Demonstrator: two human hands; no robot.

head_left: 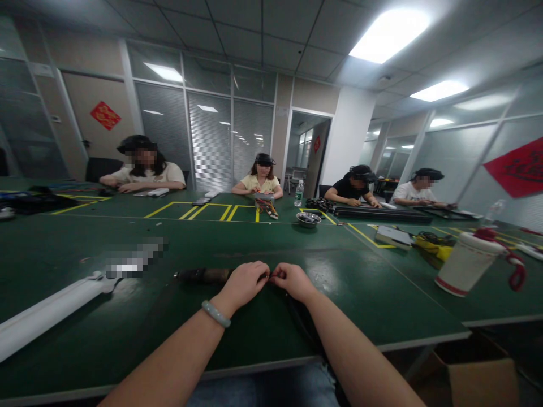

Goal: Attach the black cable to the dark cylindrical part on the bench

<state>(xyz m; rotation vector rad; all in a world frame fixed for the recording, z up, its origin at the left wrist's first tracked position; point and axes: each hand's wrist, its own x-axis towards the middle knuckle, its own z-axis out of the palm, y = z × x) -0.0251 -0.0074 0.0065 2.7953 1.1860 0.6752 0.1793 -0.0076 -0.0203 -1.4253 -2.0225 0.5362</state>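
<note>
A dark, cylindrical electric screwdriver (206, 276) lies on the green table with its metal tip pointing left. My left hand (250, 278), with a bangle at the wrist, is closed over the tool's right end and hides it. Close beside it, my right hand (292, 281) pinches a thin red wire (274, 276) between thumb and fingers. The two hands' fingertips nearly meet. A black cable (302, 316) runs from below my right hand towards the table's near edge, partly behind my forearm.
Left stands a white arm-like stand (55, 308). A metal bowl (309, 219), a water bottle (299, 193), a white box (393, 237) and a white tumbler (469, 265) with a red strap are on the table (169, 333). Several people work opposite. A cardboard box (483, 384) sits lower right.
</note>
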